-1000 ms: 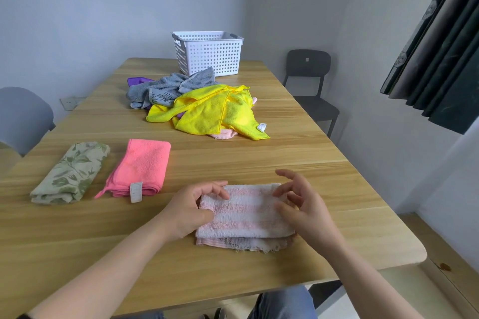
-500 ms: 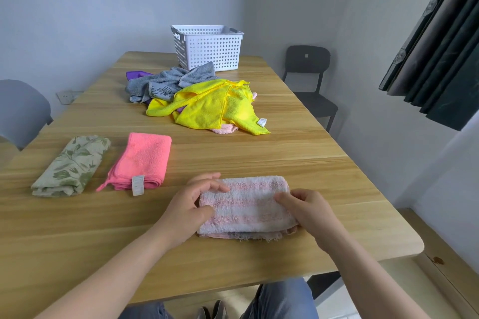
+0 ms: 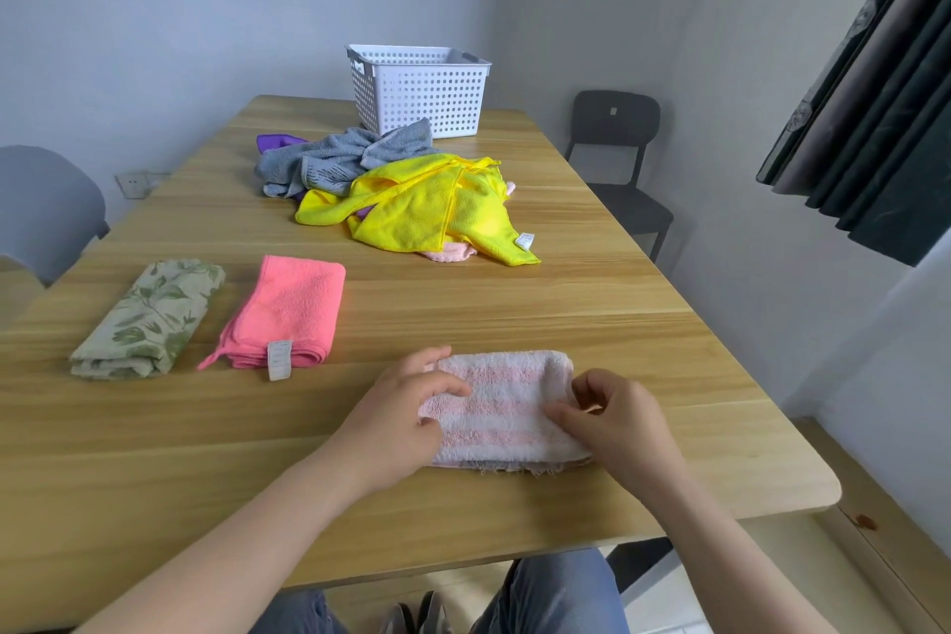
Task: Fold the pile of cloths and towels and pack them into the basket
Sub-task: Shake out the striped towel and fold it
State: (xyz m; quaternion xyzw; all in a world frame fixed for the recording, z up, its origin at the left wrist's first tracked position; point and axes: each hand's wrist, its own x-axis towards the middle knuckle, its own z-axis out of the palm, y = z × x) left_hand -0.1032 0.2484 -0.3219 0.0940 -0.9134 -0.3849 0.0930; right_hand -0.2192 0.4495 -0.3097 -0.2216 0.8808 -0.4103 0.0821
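A folded pink-and-white striped towel [image 3: 507, 402] lies near the front edge of the wooden table [image 3: 514, 314]. My left hand [image 3: 404, 420] grips its left end, fingers curled over the top. My right hand [image 3: 615, 420] pinches its right end between thumb and fingers. Left of them lie a folded pink cloth [image 3: 291, 312] and a folded green leaf-print cloth [image 3: 152, 317]. A loose pile with a yellow cloth [image 3: 429, 206], a grey towel [image 3: 342, 157] and a purple cloth [image 3: 275, 142] sits mid-table. The white perforated basket [image 3: 419, 90] stands at the far end.
A black chair [image 3: 617, 155] stands beyond the table's right side and a grey chair [image 3: 43, 206] at its left. Dark curtains [image 3: 875, 82] hang at the right. A small pale pink cloth [image 3: 453, 252] peeks from under the yellow one.
My right hand came down from hovering above the striped towel and now pinches its right end. My left hand kept its hold on the left end. The towel's fringe is more tucked under.
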